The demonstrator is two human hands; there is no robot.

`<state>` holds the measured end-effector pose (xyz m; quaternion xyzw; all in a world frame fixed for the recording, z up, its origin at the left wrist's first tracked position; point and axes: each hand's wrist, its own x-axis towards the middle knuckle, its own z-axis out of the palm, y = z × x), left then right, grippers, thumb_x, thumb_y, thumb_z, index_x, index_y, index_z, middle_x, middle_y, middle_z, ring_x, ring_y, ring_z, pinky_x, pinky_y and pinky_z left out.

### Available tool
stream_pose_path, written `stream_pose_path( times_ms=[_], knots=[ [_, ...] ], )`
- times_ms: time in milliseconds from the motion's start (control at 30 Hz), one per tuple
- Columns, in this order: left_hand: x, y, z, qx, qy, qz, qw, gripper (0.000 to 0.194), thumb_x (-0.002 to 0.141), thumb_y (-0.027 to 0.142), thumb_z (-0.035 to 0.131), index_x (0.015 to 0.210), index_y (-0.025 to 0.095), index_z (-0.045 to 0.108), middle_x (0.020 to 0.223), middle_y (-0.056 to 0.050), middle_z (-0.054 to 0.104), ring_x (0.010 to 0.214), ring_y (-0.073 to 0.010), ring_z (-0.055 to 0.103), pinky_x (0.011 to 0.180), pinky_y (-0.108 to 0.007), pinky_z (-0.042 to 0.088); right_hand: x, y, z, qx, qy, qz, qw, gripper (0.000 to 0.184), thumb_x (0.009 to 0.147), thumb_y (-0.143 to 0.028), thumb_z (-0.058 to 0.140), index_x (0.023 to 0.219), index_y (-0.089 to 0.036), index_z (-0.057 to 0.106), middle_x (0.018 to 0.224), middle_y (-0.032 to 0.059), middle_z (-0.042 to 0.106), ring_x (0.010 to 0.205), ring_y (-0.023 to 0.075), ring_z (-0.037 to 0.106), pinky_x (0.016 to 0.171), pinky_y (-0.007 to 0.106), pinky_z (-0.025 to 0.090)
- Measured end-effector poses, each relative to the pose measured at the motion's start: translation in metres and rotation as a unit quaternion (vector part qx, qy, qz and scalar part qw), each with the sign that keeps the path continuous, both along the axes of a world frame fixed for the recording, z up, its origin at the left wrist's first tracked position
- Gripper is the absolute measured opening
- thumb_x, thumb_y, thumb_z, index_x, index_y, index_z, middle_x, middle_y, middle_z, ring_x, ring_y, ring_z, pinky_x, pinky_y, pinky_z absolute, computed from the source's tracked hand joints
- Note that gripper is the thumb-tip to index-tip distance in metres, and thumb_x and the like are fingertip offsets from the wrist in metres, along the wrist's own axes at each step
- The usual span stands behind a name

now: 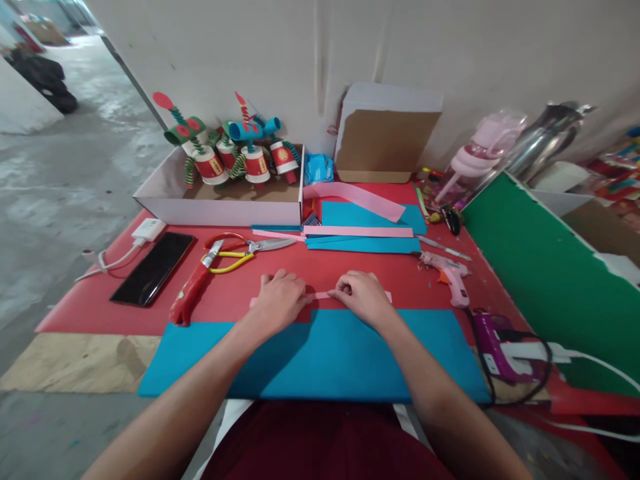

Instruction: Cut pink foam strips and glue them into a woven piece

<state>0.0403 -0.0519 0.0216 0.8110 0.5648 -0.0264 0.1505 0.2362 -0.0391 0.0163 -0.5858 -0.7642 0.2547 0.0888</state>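
My left hand [279, 297] and my right hand [363, 297] rest side by side on a red sheet [320, 273], both pinching a thin pink paper strip [323, 295] that lies flat between them. The strip's ends poke out past each hand. Right below the hands lies a large blue paper sheet [320, 357]. Fingers of both hands are curled closed on the strip.
Scissors [245, 252], a red-handled tool [193, 290], a phone [154, 268] and a charger [147, 230] lie at left. Pink and blue paper strips [363, 230] lie behind. A pink glue gun [450, 275] and a purple one [495, 347] sit at right. A box [220, 200] holds paper crafts.
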Motion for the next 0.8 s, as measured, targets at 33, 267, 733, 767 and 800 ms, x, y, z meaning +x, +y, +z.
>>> stream_pose_path(
  times_ms=[33,267,733,767,800],
  knots=[
    [-0.002,0.000,-0.001,0.001,-0.013,-0.003,1.000,0.026,0.094,0.029,0.046,0.084,0.018,0.066,0.093,-0.011,0.068,0.095,-0.0279,0.055,0.080,-0.040,0.035,0.000,0.000,0.000,0.002,0.003,-0.001,1.000,0.033,0.092,-0.044,0.061,0.070,-0.019,0.063,0.076,0.0021,0.064,0.074,0.0164,0.056,0.071,0.032,0.030],
    [-0.005,0.004,-0.001,-0.017,-0.005,0.007,1.000,0.025,0.092,0.023,0.044,0.082,0.018,0.066,0.090,-0.011,0.069,0.097,-0.0288,0.058,0.080,-0.040,0.036,0.002,-0.003,-0.002,0.008,0.020,-0.003,1.000,0.033,0.093,-0.042,0.061,0.070,-0.018,0.062,0.075,0.0014,0.063,0.075,0.0162,0.056,0.073,0.032,0.030],
    [-0.003,0.008,0.007,-0.039,0.010,0.007,0.999,0.027,0.093,0.028,0.044,0.076,0.019,0.063,0.090,-0.009,0.070,0.093,-0.0259,0.060,0.076,-0.036,0.038,0.000,-0.002,0.001,0.003,-0.008,-0.009,1.000,0.032,0.091,-0.043,0.063,0.069,-0.019,0.063,0.073,0.0010,0.062,0.072,0.0154,0.056,0.071,0.031,0.031],
    [-0.003,0.008,0.006,-0.036,0.004,0.009,0.999,0.027,0.092,0.027,0.045,0.075,0.019,0.063,0.089,-0.009,0.070,0.093,-0.0258,0.060,0.076,-0.037,0.038,-0.001,-0.002,0.001,0.003,-0.008,-0.010,1.000,0.032,0.091,-0.043,0.063,0.069,-0.019,0.062,0.073,0.0010,0.062,0.072,0.0153,0.055,0.071,0.031,0.031],
    [-0.004,0.008,0.006,-0.033,-0.001,0.010,0.999,0.027,0.092,0.027,0.045,0.075,0.019,0.063,0.088,-0.009,0.070,0.092,-0.0256,0.059,0.076,-0.037,0.038,-0.001,-0.002,0.001,0.003,-0.007,-0.009,1.000,0.032,0.091,-0.043,0.063,0.069,-0.019,0.062,0.073,0.0010,0.062,0.071,0.0152,0.055,0.071,0.031,0.031]
  ],
)
